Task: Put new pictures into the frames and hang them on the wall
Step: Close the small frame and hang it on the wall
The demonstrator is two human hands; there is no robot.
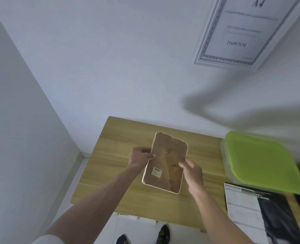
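**Both hands on the frame's back**

Our left hand (140,156) and right hand (192,173) pinch the small frame (165,162) by its side edges, backing up, above the table (121,173), probably to free the backing board.

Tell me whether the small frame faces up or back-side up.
Back-side up: the small frame shows its brown backing board and a barcode sticker, held above the table.
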